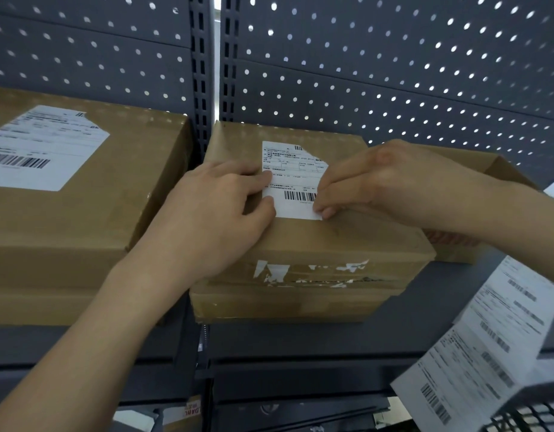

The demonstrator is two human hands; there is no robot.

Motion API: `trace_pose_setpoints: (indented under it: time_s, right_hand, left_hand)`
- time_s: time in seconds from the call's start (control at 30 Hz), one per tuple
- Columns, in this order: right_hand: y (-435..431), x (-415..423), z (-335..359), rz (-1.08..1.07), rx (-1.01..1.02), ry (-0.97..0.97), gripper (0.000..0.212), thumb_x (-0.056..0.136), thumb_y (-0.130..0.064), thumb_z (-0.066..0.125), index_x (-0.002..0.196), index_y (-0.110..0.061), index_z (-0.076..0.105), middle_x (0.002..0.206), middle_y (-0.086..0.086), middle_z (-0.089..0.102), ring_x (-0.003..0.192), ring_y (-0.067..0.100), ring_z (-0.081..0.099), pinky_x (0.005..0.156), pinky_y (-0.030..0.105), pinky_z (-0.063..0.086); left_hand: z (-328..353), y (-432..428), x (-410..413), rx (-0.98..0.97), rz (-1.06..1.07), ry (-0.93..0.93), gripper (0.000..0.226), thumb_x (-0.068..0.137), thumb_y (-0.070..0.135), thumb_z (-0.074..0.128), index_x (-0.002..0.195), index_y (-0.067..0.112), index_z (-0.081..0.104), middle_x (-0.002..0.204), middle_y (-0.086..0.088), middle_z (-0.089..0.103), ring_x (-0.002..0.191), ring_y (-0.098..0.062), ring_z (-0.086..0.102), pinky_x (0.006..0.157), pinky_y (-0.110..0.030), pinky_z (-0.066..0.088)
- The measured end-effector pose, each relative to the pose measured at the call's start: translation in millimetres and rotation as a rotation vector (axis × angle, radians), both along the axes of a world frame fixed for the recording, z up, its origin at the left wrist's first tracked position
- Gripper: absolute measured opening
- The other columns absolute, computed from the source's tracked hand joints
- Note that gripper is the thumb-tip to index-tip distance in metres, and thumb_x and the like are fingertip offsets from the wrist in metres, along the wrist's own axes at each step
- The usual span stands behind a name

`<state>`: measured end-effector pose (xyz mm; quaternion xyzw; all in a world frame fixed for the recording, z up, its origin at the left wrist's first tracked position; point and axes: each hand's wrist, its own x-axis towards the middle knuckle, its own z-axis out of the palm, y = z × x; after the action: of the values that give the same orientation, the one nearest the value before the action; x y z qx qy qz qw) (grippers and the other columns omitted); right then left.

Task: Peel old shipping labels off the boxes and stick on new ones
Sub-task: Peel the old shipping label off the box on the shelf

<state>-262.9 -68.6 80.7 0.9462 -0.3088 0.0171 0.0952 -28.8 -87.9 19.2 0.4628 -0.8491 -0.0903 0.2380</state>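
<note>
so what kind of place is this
Most likely a stockroom or parcel-handling area: taped cardboard boxes carrying shipping labels sit on dark metal shelving backed by perforated panels, and a strip of printed labels hangs at the right.

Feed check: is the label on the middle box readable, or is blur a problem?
Head view: label on the middle box is sharp enough for its barcode, fine print too small; at right, the label strip is blurred; up top, fisheye bends the pegboard, light glows through its holes.
</note>
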Motion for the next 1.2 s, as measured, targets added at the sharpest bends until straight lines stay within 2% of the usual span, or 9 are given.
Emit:
trace_pose_setpoints:
  time_s: [0.17, 0.37, 0.57, 0.63, 0.83, 0.97, 1.1, 1.2]
  right_hand:
    - [-3, 2, -1, 0.112, -0.103, 0.103, 0.02, 0.087, -0.006, 0.053, 0.094, -0.011, 0.071, 0.091, 0.001, 0.071, 0.067, 0.026, 0.065, 0.047, 0.033, 0.049]
    - [-7, -1, -4, 0.168, -0.151, 0.113, 0.024, 0.082, 0.006, 0.064, 0.1, -0.007, 0.071, 0.095, 0.004, 0.071, 0.068, 0.028, 0.064, 0.046, 0.036, 0.05]
    - [-1, -7, -14, 0.146, -0.261, 0.076, 0.026, 0.083, 0.008, 0.064, 0.106, -0.003, 0.07, 0.094, 0.009, 0.07, 0.069, 0.028, 0.062, 0.043, 0.034, 0.046]
    - [1, -8, -19, 0.109, -0.27, 0.05, 0.025, 0.085, 0.008, 0.062, 0.107, -0.003, 0.069, 0.096, 0.01, 0.07, 0.071, 0.029, 0.063, 0.044, 0.037, 0.049]
    - [4, -14, -18, 0.044, -0.15, -0.063, 0.025, 0.084, 0.004, 0.069, 0.105, -0.01, 0.071, 0.103, 0.001, 0.072, 0.087, 0.026, 0.069, 0.055, 0.041, 0.056]
    - [4, -10, -11, 0.056, -0.104, -0.033, 0.023, 0.086, -0.004, 0.068, 0.106, -0.015, 0.073, 0.104, -0.003, 0.071, 0.086, 0.023, 0.069, 0.056, 0.038, 0.055]
    - [0, -1, -6, 0.079, -0.143, 0.067, 0.026, 0.087, -0.006, 0.052, 0.099, -0.014, 0.073, 0.093, 0.001, 0.07, 0.075, 0.026, 0.067, 0.048, 0.035, 0.05]
    - [1, 2, -5, 0.076, -0.218, 0.159, 0.027, 0.081, 0.003, 0.065, 0.101, -0.012, 0.071, 0.089, 0.005, 0.07, 0.07, 0.031, 0.066, 0.045, 0.035, 0.048]
  left_hand:
    - [1, 0, 0, 0.007, 0.004, -0.011, 0.051, 0.093, 0.045, 0.038, 0.141, 0.03, 0.049, 0.146, 0.015, 0.044, 0.133, -0.012, 0.038, 0.108, -0.027, 0.027]
    - [1, 1, 0, -0.005, 0.006, -0.012, 0.049, 0.094, 0.043, 0.041, 0.141, 0.03, 0.049, 0.146, 0.015, 0.045, 0.132, -0.012, 0.039, 0.107, -0.026, 0.027]
    - [2, 1, -1, -0.011, 0.011, -0.011, 0.049, 0.095, 0.044, 0.039, 0.14, 0.03, 0.05, 0.145, 0.015, 0.045, 0.131, -0.011, 0.039, 0.107, -0.026, 0.028]
    - [2, 1, 0, -0.012, 0.012, -0.007, 0.048, 0.096, 0.046, 0.038, 0.14, 0.031, 0.05, 0.146, 0.015, 0.045, 0.133, -0.011, 0.038, 0.109, -0.028, 0.027]
    - [4, 3, 0, -0.001, 0.004, -0.001, 0.05, 0.094, 0.044, 0.04, 0.141, 0.03, 0.049, 0.147, 0.015, 0.044, 0.135, -0.01, 0.036, 0.11, -0.026, 0.024]
    - [4, 4, 0, 0.003, 0.007, 0.0, 0.051, 0.093, 0.045, 0.039, 0.141, 0.031, 0.049, 0.147, 0.015, 0.044, 0.135, -0.01, 0.036, 0.111, -0.028, 0.025]
    - [3, 3, 0, -0.007, 0.01, -0.006, 0.049, 0.094, 0.044, 0.042, 0.14, 0.03, 0.05, 0.147, 0.014, 0.045, 0.135, -0.01, 0.037, 0.11, -0.027, 0.025]
    - [2, 2, 0, -0.011, 0.014, -0.006, 0.048, 0.095, 0.044, 0.042, 0.14, 0.03, 0.05, 0.146, 0.014, 0.045, 0.134, -0.01, 0.037, 0.11, -0.026, 0.025]
